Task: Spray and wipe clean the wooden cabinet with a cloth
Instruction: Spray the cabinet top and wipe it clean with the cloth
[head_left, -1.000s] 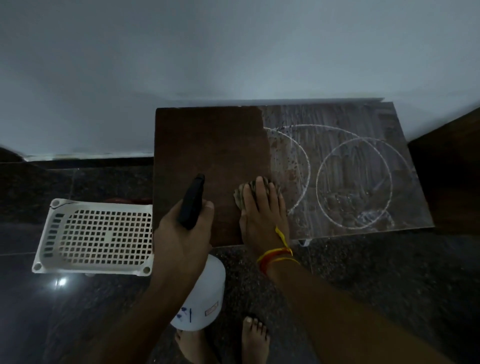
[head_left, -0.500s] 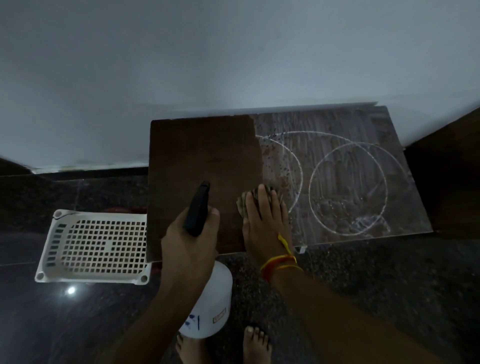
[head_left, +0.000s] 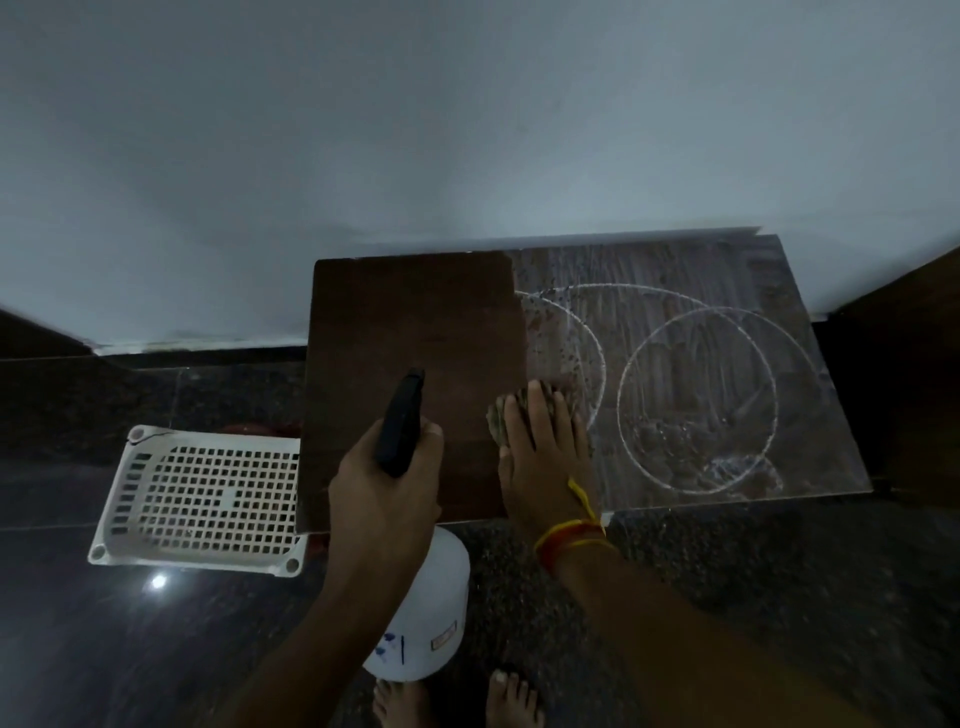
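Brown wood shows clean and dark on the left half of the low wooden cabinet top (head_left: 415, 322), while the right half carries grey dust, droplets and pale ring marks. Against the frame half a second ago very little differs: the right hand and the cloth sit at the same spot on the boundary between clean and dusty wood, near the cabinet's front edge, and the bottle has kept its place over the front edge; only the view has shifted slightly.

On the cabinet top, the right hand (head_left: 545, 462) lies flat with fingers straight and close together, pressing the crumpled greenish cloth (head_left: 498, 421), which peeks out beyond the fingertips and to their left. Red and yellow threads (head_left: 571, 535) circle that wrist.

Left of it, the left hand (head_left: 384, 499) grips the white plastic spray bottle (head_left: 426, 623), its fingers curled round the neck; the black trigger head (head_left: 402, 421) points out over the clean wood, and the round body hangs below the cabinet's front edge.

Left of the cabinet, a white perforated plastic basket (head_left: 208, 499) rests on the dark stone floor (head_left: 727, 597). Bare feet (head_left: 514, 696) stand before the cabinet's front edge.
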